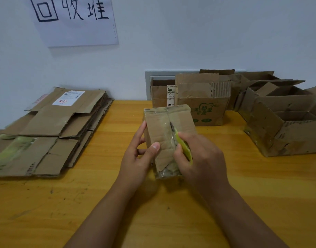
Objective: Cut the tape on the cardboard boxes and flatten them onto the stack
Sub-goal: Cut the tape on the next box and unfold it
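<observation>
At the middle of the wooden table [243, 203], I see my left hand [137, 156] clasp a small taped cardboard box [164, 133] from its left side, thumb pressed on the top face. My right hand [202, 158], just right of the box, is curled round a yellow-green cutter [185, 148] whose blade meets the tape seam [169, 122]. The stack of flattened cardboard [51, 129] lies well left of the box; opened boxes [282, 119] stand behind it and to its right.
</observation>
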`<state>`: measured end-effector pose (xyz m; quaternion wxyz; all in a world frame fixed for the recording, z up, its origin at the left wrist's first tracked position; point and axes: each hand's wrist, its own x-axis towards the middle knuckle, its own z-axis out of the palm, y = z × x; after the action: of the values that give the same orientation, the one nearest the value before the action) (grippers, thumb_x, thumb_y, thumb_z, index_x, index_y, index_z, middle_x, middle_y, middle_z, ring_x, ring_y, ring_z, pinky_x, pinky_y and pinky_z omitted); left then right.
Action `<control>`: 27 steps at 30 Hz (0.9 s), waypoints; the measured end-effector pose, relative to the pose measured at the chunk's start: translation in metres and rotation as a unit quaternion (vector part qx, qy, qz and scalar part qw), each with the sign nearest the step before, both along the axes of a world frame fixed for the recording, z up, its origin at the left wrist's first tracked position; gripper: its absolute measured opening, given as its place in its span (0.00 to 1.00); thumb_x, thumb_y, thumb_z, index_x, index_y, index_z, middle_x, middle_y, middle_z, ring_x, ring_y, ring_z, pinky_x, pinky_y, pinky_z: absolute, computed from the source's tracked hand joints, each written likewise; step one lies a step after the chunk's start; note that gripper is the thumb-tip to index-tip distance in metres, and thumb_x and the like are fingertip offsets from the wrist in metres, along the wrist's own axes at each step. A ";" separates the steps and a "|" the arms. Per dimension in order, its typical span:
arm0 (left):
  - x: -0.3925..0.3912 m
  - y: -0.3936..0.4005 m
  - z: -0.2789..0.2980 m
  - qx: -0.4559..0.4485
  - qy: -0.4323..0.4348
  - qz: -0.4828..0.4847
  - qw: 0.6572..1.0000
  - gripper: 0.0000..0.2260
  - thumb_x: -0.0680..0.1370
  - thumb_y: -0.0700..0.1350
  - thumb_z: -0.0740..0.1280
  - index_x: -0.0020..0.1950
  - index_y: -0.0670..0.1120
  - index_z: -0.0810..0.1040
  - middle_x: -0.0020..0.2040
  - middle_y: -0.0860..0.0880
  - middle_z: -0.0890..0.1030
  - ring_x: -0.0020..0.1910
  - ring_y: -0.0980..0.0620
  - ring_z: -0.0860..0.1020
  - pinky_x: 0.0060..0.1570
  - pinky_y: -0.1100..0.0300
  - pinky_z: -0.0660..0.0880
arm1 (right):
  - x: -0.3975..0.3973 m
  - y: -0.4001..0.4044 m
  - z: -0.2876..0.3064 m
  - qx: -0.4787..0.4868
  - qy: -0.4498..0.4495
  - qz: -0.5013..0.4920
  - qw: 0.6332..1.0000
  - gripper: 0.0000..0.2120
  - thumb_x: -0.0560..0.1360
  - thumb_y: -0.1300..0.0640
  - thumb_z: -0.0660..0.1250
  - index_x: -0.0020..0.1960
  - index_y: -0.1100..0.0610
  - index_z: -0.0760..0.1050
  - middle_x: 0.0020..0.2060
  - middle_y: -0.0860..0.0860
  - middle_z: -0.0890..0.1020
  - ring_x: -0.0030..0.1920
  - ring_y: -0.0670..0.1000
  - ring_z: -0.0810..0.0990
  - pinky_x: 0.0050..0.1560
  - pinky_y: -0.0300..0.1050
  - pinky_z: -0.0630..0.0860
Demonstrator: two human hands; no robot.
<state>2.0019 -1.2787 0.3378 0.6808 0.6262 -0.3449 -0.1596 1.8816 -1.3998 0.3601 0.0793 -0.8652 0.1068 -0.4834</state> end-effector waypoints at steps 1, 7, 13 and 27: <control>0.001 0.001 0.000 0.002 0.001 0.001 1.000 0.30 0.72 0.55 0.69 0.71 0.72 0.64 0.63 0.51 0.75 0.53 0.56 0.81 0.44 0.60 0.80 | 0.000 0.001 0.000 0.004 0.002 0.005 1.000 0.13 0.75 0.58 0.63 0.55 0.63 0.80 0.38 0.55 0.82 0.35 0.54 0.79 0.32 0.50 0.77; 0.001 0.000 0.000 0.011 -0.010 -0.021 1.000 0.31 0.72 0.59 0.69 0.72 0.72 0.62 0.64 0.55 0.74 0.55 0.57 0.81 0.45 0.59 0.80 | 0.001 0.003 -0.002 0.025 -0.025 -0.001 0.999 0.14 0.77 0.59 0.63 0.59 0.65 0.79 0.44 0.56 0.84 0.39 0.53 0.82 0.35 0.45 0.80; 0.001 0.000 -0.002 0.011 -0.017 -0.021 1.000 0.32 0.73 0.55 0.68 0.75 0.69 0.61 0.64 0.54 0.74 0.54 0.54 0.81 0.45 0.60 0.80 | 0.002 0.004 -0.001 0.035 -0.025 0.005 0.999 0.14 0.79 0.58 0.61 0.59 0.65 0.79 0.45 0.57 0.84 0.40 0.54 0.83 0.35 0.45 0.79; 0.004 -0.003 -0.003 -0.002 0.050 0.049 0.998 0.33 0.71 0.58 0.70 0.74 0.69 0.62 0.61 0.53 0.77 0.50 0.57 0.83 0.43 0.56 0.82 | 0.002 0.004 -0.006 0.074 0.012 0.072 0.995 0.13 0.76 0.56 0.62 0.53 0.62 0.79 0.40 0.53 0.82 0.38 0.43 0.74 0.38 0.31 0.69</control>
<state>2.0061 -1.2821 0.3346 0.7055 0.6323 -0.2795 -0.1561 1.8839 -1.3955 0.3541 0.1767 -0.8681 0.0805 -0.4569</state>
